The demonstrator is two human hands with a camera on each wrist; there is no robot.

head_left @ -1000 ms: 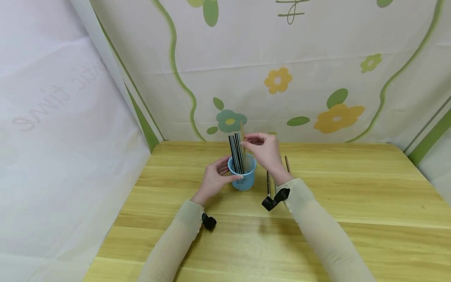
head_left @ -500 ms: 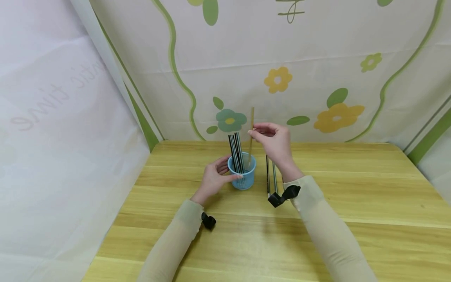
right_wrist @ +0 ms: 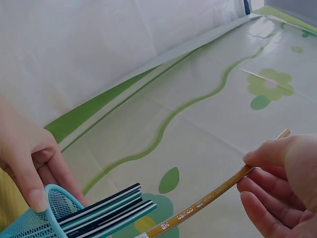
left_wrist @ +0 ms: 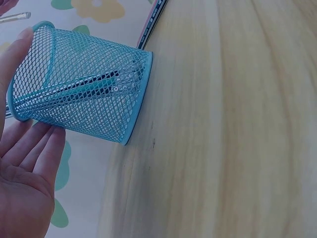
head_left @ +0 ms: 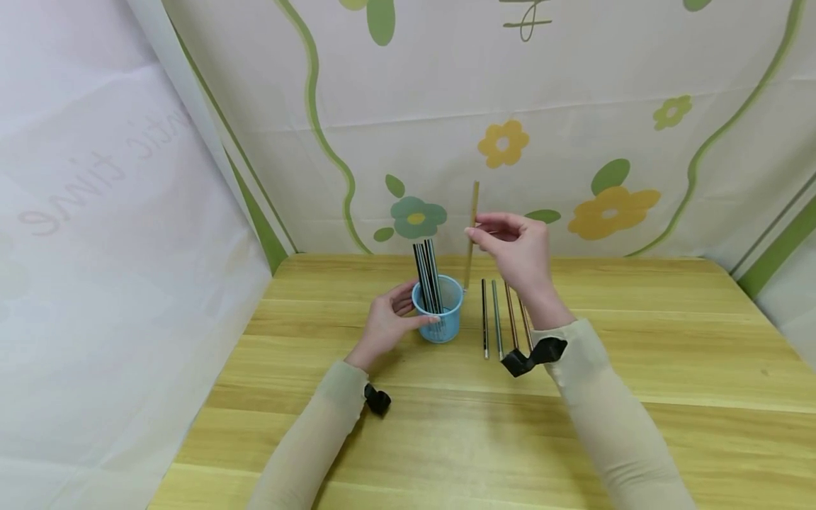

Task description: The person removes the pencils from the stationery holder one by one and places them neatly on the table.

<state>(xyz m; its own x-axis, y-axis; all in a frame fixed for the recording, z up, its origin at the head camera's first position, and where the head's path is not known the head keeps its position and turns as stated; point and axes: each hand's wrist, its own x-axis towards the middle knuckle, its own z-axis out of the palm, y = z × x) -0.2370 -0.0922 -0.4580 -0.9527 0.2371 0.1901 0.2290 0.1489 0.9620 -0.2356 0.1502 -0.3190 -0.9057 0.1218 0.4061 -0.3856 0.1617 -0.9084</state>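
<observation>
My left hand [head_left: 387, 324] grips the light-blue mesh pencil cup [left_wrist: 74, 82], thumb at the near rim and fingers round the far side. Inside, several black, white and teal striped pencils [right_wrist: 106, 210] lean together. Between thumb and fingers, my right hand [head_left: 519, 255] pinches a gold pencil [right_wrist: 198, 203] with lettering along its side. It stands nearly upright, its lower end beside the cup's right rim in the head view. Under and left of the right forearm, several pencils [head_left: 496, 319] lie side by side on the table, black, teal and copper-brown, some partly hidden by the wrist.
The wooden table [head_left: 433, 446] runs back to a white cloth wall [head_left: 446, 85] printed with flowers and leaves. Another white cloth panel [head_left: 115, 283] stands along the left. Black wrist straps [head_left: 377, 401] sit on both sleeves.
My right hand has drawn the gold pencil up out of the cup and carried it right. More of the pencils on the table now show. The left hand and cup stay put.
</observation>
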